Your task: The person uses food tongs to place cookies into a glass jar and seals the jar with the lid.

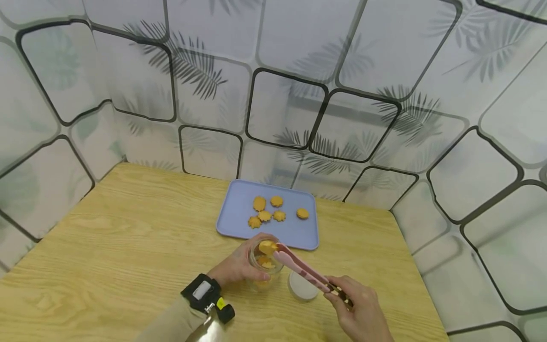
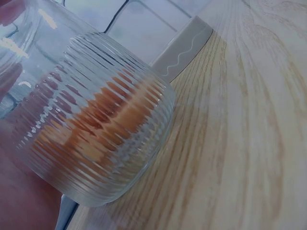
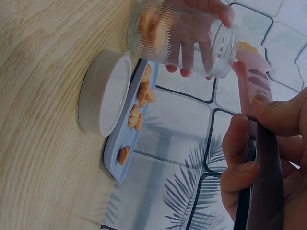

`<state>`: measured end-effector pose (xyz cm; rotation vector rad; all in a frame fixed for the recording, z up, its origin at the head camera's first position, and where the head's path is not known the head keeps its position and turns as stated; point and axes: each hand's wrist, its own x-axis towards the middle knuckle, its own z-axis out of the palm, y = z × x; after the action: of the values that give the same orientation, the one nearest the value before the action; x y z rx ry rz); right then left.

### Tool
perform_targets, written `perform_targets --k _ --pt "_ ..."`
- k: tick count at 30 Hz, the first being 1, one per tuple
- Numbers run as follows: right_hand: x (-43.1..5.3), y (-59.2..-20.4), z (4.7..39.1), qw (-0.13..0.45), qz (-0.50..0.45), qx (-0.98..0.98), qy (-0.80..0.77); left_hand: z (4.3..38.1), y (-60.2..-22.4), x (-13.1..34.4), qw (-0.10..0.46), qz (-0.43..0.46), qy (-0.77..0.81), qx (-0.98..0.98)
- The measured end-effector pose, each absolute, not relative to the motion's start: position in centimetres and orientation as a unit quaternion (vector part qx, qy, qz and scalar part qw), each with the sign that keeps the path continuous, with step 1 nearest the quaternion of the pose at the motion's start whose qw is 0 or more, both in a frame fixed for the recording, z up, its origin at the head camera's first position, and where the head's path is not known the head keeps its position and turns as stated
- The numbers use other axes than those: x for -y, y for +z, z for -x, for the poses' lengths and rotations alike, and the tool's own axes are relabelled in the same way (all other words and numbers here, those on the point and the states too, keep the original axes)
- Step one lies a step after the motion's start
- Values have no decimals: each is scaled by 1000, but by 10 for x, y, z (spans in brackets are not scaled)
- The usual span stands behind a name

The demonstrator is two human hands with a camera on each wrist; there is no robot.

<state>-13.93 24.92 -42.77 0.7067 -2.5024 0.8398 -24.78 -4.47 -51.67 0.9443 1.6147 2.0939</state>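
Note:
My left hand [image 1: 239, 263] grips a clear ribbed glass jar [image 2: 100, 115] round its side. Several orange-brown cookies [image 2: 115, 110] lie at the bottom of the jar. In my right hand [image 1: 356, 304] is a pair of pink tongs [image 1: 303, 270] with dark handles, held between thumb and fingers. The tongs' tips pinch a cookie [image 1: 268, 246] at the jar's mouth. Beside the jar, a round white lid [image 3: 105, 93] rests on the table. Behind it, a blue tray [image 1: 231, 223] bears several cookies, most grouped near its middle and one [image 1: 302, 213] apart at the right.
The wooden table [image 1: 128, 237] reaches back to a curtain [image 1: 213, 95] with a leaf and rounded-square pattern, which hangs behind and at both sides. A black strap device [image 1: 202, 294] sits on my left wrist.

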Motion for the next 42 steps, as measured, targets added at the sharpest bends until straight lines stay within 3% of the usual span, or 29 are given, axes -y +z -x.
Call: perform_targets --k 9,26,32,42 --pt "-249 -427 137 204 -246 898 301 250 -517 45 132 -352 715 -590" --pt "-248 -430 142 211 -253 890 316 249 -517 43 144 -351 726 -573" --pt "-246 -434 167 231 -226 897 301 250 -517 43 140 -359 728 -567" --pt "-228 -460 221 252 -243 934 66 251 -518 42 133 -366 721 -573"
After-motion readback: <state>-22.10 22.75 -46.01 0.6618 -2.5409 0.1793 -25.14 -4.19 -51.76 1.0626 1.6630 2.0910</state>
